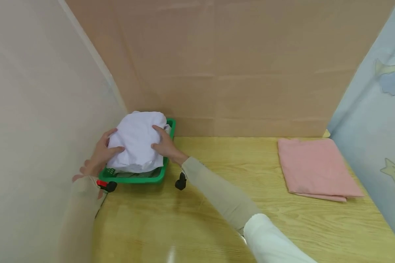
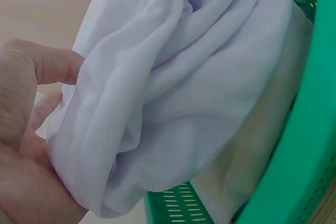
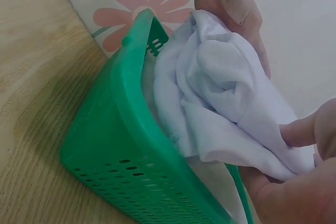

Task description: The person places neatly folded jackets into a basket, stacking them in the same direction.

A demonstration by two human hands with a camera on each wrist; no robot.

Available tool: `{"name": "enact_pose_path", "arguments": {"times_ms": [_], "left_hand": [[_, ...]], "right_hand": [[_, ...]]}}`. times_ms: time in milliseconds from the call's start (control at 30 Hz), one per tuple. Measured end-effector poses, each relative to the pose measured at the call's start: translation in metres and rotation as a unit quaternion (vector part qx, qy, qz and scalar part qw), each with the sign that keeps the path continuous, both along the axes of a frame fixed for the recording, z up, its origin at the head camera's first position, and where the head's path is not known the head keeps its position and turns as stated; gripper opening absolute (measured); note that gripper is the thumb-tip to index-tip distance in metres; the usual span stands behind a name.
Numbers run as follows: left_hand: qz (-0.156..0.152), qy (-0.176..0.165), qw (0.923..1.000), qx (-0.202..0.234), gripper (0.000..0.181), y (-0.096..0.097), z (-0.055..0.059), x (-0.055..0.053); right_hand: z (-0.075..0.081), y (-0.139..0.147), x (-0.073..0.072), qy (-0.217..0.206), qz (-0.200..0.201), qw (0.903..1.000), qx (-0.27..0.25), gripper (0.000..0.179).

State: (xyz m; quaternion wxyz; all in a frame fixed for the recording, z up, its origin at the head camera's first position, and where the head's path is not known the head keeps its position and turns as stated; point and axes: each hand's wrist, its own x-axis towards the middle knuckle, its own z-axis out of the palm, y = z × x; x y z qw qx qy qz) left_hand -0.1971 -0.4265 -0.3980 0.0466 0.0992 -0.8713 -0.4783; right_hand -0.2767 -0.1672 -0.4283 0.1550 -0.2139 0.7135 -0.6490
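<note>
A bundled white cloth (image 1: pixel 136 140) sits at the top of a green plastic basket (image 1: pixel 135 180) with slotted walls. My left hand (image 1: pixel 102 151) grips the cloth's left side, thumb on top and fingers around the edge. On the opposite side my right hand (image 1: pixel 168 146) holds it the same way, as the right wrist view shows with the white cloth (image 3: pixel 226 87) between thumb and fingers. Other pale fabric (image 2: pixel 236 171) lies under it inside the basket, mostly hidden. Folds run across the bundle in both wrist views.
A folded pink cloth (image 1: pixel 317 170) lies at the right of the wood-grain table (image 1: pixel 217 190). Brown paper (image 1: pixel 243 69) covers the back wall. A pale curtain (image 1: pixel 46 91) rises close beside the basket on the left; a light-blue patterned one (image 1: pixel 375 128) stands at the right.
</note>
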Motion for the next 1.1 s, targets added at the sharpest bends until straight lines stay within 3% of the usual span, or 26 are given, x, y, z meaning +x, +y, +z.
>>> {"name": "enact_pose_path", "arguments": {"times_ms": [267, 400, 1100], "left_hand": [[0.008, -0.008, 0.9997, 0.021, 0.092, 0.003, -0.009, -0.011], [0.007, -0.005, 0.9997, 0.022, 0.091, 0.001, -0.01, -0.009], [0.023, -0.078, 0.9967, 0.001, 0.093, -0.005, -0.025, -0.004]], "right_hand": [[-0.002, 0.006, -0.001, -0.014, 0.0, 0.9999, 0.009, 0.079], [0.0, 0.005, 0.0, -0.013, 0.005, 0.9997, 0.018, 0.08], [-0.014, 0.001, 0.004, -0.034, 0.017, 0.9984, 0.041, 0.075]]}}
